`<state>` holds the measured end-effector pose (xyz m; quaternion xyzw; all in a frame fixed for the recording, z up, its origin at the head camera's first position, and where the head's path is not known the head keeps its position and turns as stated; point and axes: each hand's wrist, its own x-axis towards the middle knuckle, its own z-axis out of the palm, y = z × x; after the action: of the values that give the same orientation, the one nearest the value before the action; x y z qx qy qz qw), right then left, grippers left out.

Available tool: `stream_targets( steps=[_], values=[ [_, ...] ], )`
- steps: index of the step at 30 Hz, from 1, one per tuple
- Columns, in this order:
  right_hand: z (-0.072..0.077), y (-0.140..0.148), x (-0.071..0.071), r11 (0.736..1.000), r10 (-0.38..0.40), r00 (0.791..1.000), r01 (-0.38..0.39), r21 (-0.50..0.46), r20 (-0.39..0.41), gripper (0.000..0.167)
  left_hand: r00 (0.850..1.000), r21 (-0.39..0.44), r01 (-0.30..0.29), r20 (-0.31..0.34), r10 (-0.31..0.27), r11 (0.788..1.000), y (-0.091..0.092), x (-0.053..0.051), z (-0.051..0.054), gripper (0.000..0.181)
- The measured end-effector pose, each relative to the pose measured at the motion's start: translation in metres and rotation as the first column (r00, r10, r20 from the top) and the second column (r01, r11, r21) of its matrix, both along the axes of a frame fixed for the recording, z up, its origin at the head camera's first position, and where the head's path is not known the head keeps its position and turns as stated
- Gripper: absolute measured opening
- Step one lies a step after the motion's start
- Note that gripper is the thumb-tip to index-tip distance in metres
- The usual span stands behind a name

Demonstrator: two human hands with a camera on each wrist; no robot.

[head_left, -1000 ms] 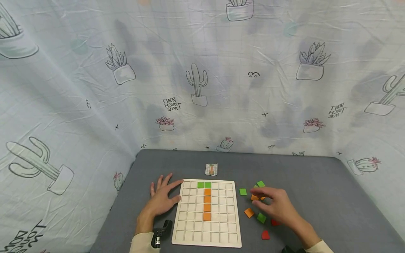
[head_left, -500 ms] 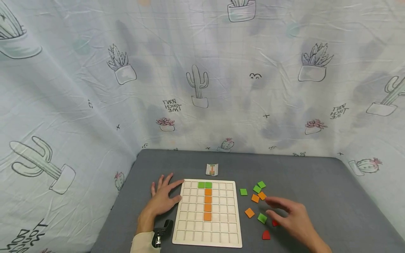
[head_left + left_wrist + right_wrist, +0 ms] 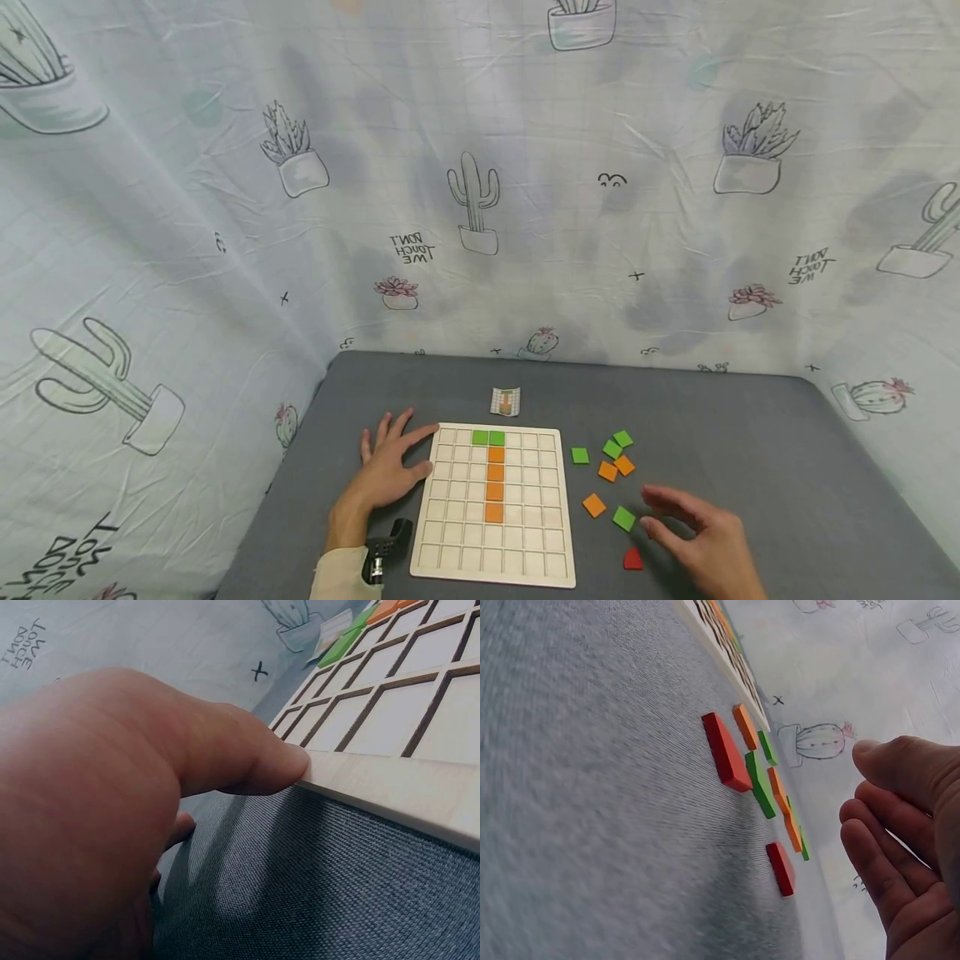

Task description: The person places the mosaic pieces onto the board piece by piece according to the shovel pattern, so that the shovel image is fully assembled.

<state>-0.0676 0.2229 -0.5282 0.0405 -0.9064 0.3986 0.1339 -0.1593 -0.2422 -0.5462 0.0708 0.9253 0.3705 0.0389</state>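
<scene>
A pale wooden grid board (image 3: 528, 542) lies on the grey table. Two green tiles (image 3: 488, 437) sit in its top row, above a column of several orange tiles (image 3: 495, 472). My left hand (image 3: 386, 473) rests spread at the board's left side, its thumb (image 3: 277, 765) touching the edge. On the right, my right hand (image 3: 705, 542) hovers above the table, fingers loosely bent and holding nothing. Left of it are a loose green tile (image 3: 624, 518) and a red tile (image 3: 633, 558). Another red tile (image 3: 781, 868) shows in the right wrist view; the hand hides it in the head view.
Several more loose tiles, green (image 3: 580, 456) and orange (image 3: 594, 505), lie between the board and the right hand. A small card (image 3: 506, 402) printed with a grid pattern lies beyond the board. A cactus-print curtain (image 3: 555, 250) hangs behind the table (image 3: 720, 417).
My right hand has moved right and towards me, away from the loose tiles, uncovering the orange and green ones. The left hand has stayed at the board's edge.
</scene>
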Motion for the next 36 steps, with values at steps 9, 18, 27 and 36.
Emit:
stream_targets(
  steps=[9, 18, 27, 36],
  values=[
    [-0.011, -0.005, -0.001, 1.0, -0.011, 1.0, 0.01, 0.014, 0.018, 0.045, 1.0, 0.004, 0.005, 0.002, -0.005, 1.0, 0.001, -0.001, 0.0, 0.06],
    [-0.019, -0.005, -0.002, 0.999, 0.023, 0.999, -0.025, 0.039, 0.039, 0.045, 1.0, 0.004, 0.002, 0.004, -0.002, 1.0, 0.001, 0.0, 0.001, 0.06],
    [-0.018, -0.009, -0.005, 0.997, 0.003, 0.984, -0.017, 0.079, 0.18, 0.045, 1.0, 0.004, 0.005, 0.01, -0.005, 1.0, 0.0, -0.001, 0.0, 0.06],
    [-0.023, -0.01, -0.005, 0.996, 0.029, 0.99, -0.041, 0.085, 0.136, 0.045, 1.0, 0.009, 0.01, 0.009, -0.01, 1.0, 0.0, 0.0, 0.001, 0.06]
  ],
)
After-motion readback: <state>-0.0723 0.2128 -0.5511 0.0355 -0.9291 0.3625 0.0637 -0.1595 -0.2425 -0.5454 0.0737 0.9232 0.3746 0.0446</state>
